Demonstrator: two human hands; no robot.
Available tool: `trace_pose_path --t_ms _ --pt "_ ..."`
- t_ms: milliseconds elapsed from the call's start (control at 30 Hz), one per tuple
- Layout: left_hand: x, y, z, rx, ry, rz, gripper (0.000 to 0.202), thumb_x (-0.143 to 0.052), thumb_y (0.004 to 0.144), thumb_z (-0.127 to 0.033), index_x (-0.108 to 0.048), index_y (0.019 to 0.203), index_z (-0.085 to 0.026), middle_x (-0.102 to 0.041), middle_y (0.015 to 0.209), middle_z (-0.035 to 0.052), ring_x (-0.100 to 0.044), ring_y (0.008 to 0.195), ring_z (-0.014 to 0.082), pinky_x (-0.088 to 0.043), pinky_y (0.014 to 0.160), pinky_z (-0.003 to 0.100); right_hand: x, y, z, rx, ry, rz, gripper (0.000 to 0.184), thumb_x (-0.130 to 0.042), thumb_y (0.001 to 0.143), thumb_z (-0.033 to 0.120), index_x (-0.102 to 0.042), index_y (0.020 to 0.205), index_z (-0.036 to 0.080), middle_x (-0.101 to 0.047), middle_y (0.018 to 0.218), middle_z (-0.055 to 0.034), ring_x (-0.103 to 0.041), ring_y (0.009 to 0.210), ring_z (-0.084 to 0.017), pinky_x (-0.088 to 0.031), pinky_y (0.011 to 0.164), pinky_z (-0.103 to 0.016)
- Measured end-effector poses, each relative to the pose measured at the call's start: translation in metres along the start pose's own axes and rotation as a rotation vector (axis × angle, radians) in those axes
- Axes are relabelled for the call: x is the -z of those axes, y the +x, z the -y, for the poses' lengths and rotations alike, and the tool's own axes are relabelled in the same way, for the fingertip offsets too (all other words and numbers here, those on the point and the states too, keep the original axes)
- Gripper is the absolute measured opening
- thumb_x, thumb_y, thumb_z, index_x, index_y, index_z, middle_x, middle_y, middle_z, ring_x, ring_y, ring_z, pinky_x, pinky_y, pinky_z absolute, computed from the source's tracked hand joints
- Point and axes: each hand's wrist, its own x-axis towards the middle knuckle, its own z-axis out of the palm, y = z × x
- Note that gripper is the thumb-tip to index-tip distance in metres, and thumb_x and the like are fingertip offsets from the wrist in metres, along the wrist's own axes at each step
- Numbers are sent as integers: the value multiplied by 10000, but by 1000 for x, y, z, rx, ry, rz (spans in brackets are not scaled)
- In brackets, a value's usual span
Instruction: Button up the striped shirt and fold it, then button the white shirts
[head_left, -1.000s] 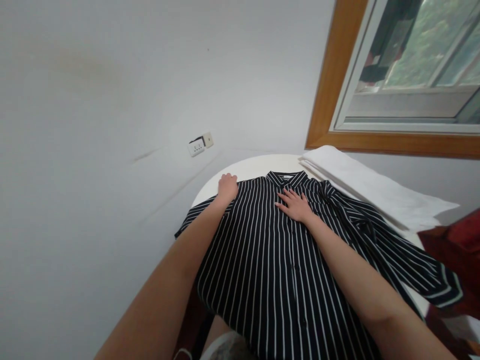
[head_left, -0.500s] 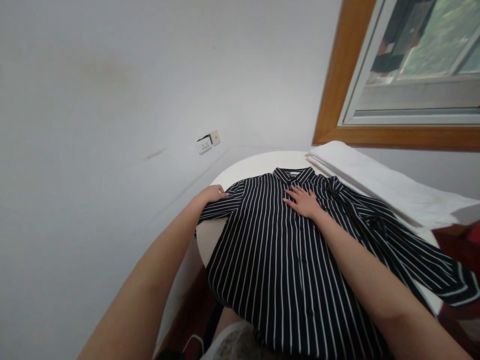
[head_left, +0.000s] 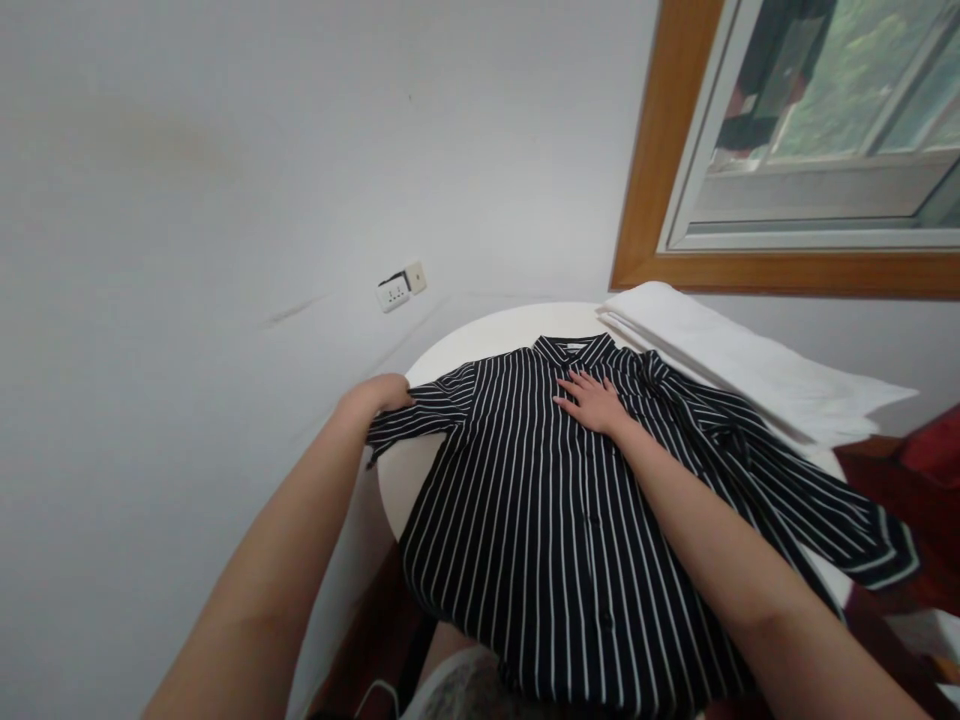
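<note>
A black shirt with white stripes (head_left: 525, 500) lies spread, front up, over a round white table, its collar toward the wall. At the table's left edge, my left hand (head_left: 386, 392) is closed on the left-side sleeve, whose end hangs past the edge. My right hand (head_left: 592, 402) rests flat on the shirt's chest just below the collar, fingers spread. The right-side sleeve (head_left: 825, 505) stretches out past the table's right edge, with its cuff hanging over. The shirt's hem drops over the near edge toward my lap.
Folded white cloth (head_left: 735, 350) lies along the table's back right. The white table (head_left: 480, 335) stands against the wall, near a socket (head_left: 393, 293). A wood-framed window (head_left: 637, 200) is at upper right. Something red (head_left: 934, 445) is at the far right.
My left hand has moved outward to the left along the sleeve, drawing it straighter. My right hand stays on the chest. The view has shifted slightly to the right.
</note>
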Motion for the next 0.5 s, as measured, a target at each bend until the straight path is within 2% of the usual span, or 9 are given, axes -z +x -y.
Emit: trace_pose_path --t_ms 100,167,267,333,400,500 --pt "16 -2 -14 -23 -21 -117 420 -453 816 -385 -675 1101 -171 -659 1178 133 -613 1052 266 -463 871 306 0 0 0 1 -13 -4 674 -165 898 677 -374 1424 312 -273 1539 -33 -214 1416 -256 -115 1121 -568" --pt "30 -5 -29 8 -14 -207 396 -468 813 -367 -676 1088 -173 -659 1167 143 -614 1042 291 -473 848 337 1 0 1 0 -19 -2 670 -169 901 673 -374 1424 309 -276 1538 -34 -215 1416 -255 -117 1122 -564" --pt "49 -13 -63 85 7 -358 343 -543 787 -293 -687 1044 -118 -662 1114 201 -603 1046 356 -466 844 408 1 0 1 -2 -19 -2 669 -167 901 674 -371 1425 312 -274 1539 -32 -211 1417 -251 -127 1121 -560" --pt "55 -19 -92 52 -15 -444 331 -539 805 -249 -677 1048 -72 -649 1106 238 -567 1100 387 -439 877 447 1 1 1 -3 -17 -5 667 -165 900 675 -370 1424 318 -268 1541 -28 -209 1418 -248 -130 1122 -557" --pt "55 -23 -124 -88 -64 -432 335 -538 810 -229 -658 1070 -55 -636 1117 247 -551 1122 387 -418 907 463 1 1 0 -3 -19 -4 666 -168 900 675 -368 1425 318 -264 1543 -27 -207 1419 -247 -126 1123 -556" --pt "46 -23 -164 -210 -117 -390 417 -580 787 -279 -589 1181 -145 -652 1132 163 -587 1091 316 -448 905 399 1 1 0 -2 -22 0 662 -173 902 672 -366 1426 317 -268 1541 -28 -209 1418 -248 -130 1119 -564"
